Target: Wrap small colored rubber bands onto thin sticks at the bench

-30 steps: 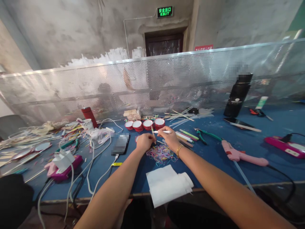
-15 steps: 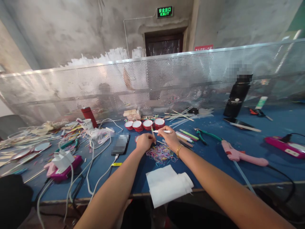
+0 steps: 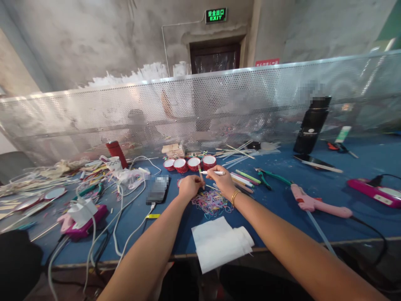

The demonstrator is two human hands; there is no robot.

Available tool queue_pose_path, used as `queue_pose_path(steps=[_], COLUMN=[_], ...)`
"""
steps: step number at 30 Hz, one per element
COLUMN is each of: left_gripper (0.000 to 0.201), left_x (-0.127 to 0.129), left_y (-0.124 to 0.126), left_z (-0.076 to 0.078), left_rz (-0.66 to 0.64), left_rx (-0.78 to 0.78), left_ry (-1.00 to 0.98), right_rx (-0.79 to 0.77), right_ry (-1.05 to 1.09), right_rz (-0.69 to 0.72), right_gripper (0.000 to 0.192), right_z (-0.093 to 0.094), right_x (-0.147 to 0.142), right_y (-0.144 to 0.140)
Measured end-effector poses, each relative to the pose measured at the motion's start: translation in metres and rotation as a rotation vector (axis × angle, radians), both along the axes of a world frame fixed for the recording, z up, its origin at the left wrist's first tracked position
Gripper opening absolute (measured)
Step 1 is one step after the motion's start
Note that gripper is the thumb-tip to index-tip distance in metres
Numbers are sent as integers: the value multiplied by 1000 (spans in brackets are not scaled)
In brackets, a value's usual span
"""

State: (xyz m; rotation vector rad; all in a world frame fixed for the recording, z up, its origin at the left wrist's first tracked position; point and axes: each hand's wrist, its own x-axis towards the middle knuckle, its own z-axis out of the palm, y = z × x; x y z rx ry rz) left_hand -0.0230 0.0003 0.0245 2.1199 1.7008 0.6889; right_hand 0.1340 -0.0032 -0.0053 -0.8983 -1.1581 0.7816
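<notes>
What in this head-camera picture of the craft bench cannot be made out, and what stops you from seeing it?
- Phone screen: blurred over.
- What the left hand pinches: a thin stick too small to identify; fingers cover its lower end.
- Black bottle top: blurred patch above it.
- Figures behind the perforated screen: only vague shapes through the mesh.
- Right hand: white pen tip too small.

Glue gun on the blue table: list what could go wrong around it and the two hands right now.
1. The pink glue gun lies on the blue table beside the right forearm, its cord running off the front edge; a snag might drag it.
2. The right hand and left hand pinch thin sticks over loose rubber bands; bands could scatter.
3. The white paper overhangs the edge and may slip off.
</notes>
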Motion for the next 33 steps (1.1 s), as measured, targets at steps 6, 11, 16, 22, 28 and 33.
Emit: queue_pose_path(steps=[6,11,16,22,28,33], left_gripper=[14,17,17,17,16,16], left_x=[-1,0,0,0,-1,-1], left_y=[-2,-4,-7,-6,-5,-3], left_z=[3,4,5,5,1,-2], left_rz=[-7,2,0,1,12,-7], left_rx=[-19,-19,-18,-14,-20,-19], left_ry=[-32,-18,-10,2,-14,-25], right_rx=[-46,-33,-64,-71,-58,-60], right_ry=[-2,-4,31,73,67,52], right_rz=[-81,-45,-21,-18,-12,-37], right_gripper=[29,26,24,21,24,26], right_z=[6,7,6,8,5,7], right_x=[3,2,1,1,2,1], right_y=[-5,-8,-9,-11,-9,-10])
